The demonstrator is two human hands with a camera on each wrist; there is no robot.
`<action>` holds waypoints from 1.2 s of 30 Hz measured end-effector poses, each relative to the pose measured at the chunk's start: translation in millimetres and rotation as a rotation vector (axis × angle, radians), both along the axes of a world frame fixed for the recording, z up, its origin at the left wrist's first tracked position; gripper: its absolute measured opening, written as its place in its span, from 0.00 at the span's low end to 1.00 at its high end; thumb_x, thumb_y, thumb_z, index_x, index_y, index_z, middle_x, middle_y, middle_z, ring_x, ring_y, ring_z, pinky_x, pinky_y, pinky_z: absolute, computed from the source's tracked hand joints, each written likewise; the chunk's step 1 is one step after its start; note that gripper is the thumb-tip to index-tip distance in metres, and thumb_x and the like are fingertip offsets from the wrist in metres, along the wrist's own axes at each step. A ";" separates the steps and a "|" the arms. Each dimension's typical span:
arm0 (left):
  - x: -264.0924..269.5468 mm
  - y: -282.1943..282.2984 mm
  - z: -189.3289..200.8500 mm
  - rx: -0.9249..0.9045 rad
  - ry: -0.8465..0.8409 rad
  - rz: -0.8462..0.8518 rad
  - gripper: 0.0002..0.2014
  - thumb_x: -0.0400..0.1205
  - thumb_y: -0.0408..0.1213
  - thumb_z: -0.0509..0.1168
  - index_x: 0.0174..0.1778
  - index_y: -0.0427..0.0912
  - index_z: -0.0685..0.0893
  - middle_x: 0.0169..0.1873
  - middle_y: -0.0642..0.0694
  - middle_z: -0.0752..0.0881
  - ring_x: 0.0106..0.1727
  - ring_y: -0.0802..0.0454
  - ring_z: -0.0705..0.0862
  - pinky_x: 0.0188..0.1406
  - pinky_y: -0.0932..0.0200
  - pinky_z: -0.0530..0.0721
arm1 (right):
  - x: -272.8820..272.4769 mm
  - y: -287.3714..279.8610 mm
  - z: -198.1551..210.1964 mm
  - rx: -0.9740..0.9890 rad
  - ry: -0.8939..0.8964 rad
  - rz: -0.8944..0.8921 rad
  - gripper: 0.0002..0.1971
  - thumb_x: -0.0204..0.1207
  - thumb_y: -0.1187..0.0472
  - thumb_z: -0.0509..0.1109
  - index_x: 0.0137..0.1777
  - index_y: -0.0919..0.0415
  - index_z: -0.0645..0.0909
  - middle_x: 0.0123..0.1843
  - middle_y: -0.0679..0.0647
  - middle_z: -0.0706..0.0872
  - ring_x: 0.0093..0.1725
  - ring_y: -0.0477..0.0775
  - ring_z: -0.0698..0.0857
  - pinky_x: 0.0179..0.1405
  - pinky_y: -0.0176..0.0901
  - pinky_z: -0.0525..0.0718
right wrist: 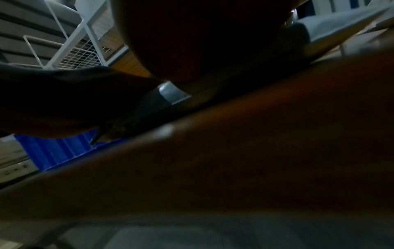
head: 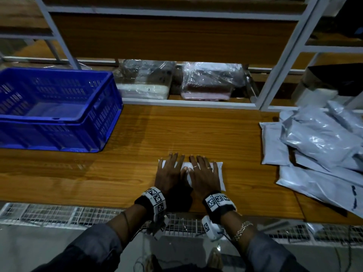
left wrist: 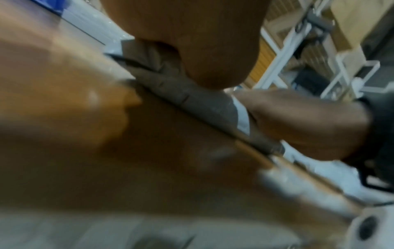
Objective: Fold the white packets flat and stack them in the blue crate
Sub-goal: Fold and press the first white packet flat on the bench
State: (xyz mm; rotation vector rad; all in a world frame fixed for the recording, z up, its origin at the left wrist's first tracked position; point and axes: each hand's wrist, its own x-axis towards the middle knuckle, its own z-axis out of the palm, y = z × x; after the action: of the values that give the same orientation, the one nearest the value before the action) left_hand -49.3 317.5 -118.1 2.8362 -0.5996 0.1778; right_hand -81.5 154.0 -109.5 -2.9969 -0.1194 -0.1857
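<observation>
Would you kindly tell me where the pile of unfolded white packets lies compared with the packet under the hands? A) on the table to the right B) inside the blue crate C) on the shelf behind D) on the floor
A: the pile of packets lies on the table to the right of the packet that both hands press flat, the left hand and the right hand.
</observation>
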 end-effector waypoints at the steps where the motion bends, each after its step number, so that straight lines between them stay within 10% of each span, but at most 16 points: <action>1: -1.3 -0.9 -2.2 0.009 -0.010 0.009 0.29 0.88 0.53 0.50 0.81 0.42 0.74 0.77 0.35 0.77 0.79 0.36 0.75 0.73 0.27 0.73 | -1.3 0.8 -2.3 0.007 -0.005 -0.006 0.29 0.86 0.44 0.48 0.83 0.52 0.70 0.80 0.56 0.77 0.80 0.59 0.73 0.80 0.67 0.66; 7: 0.0 4.6 -21.3 0.131 0.038 -0.042 0.40 0.81 0.64 0.60 0.87 0.48 0.66 0.86 0.38 0.64 0.88 0.39 0.59 0.84 0.30 0.54 | 0.2 0.8 -9.1 0.023 0.010 0.014 0.27 0.90 0.44 0.50 0.86 0.51 0.66 0.86 0.56 0.67 0.87 0.58 0.63 0.85 0.67 0.53; 12: 0.9 1.6 -14.6 0.085 0.015 -0.034 0.37 0.80 0.63 0.56 0.83 0.46 0.72 0.81 0.34 0.71 0.80 0.35 0.72 0.78 0.28 0.67 | 3.5 -0.5 -13.3 0.078 0.033 0.023 0.27 0.90 0.45 0.49 0.85 0.52 0.67 0.86 0.55 0.69 0.86 0.57 0.65 0.85 0.66 0.55; 24: 2.2 6.4 -15.7 -0.103 0.042 0.112 0.39 0.86 0.67 0.37 0.89 0.49 0.60 0.86 0.26 0.55 0.87 0.31 0.56 0.84 0.33 0.54 | 3.5 -27.4 -14.8 0.188 0.070 -0.117 0.51 0.77 0.26 0.24 0.88 0.58 0.58 0.90 0.60 0.54 0.89 0.60 0.51 0.88 0.60 0.42; 36: 5.2 4.5 -8.5 -0.112 0.017 0.079 0.36 0.89 0.63 0.38 0.87 0.46 0.64 0.83 0.25 0.62 0.84 0.29 0.63 0.81 0.26 0.60 | 6.1 -24.8 -8.2 0.177 0.099 -0.092 0.43 0.80 0.33 0.34 0.86 0.58 0.63 0.89 0.59 0.59 0.89 0.60 0.54 0.87 0.61 0.41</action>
State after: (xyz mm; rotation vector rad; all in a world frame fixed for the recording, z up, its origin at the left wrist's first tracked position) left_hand -44.0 322.1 -126.6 2.7516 -0.4598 0.1949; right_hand -75.4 129.3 -117.7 -2.8303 0.0429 -0.0535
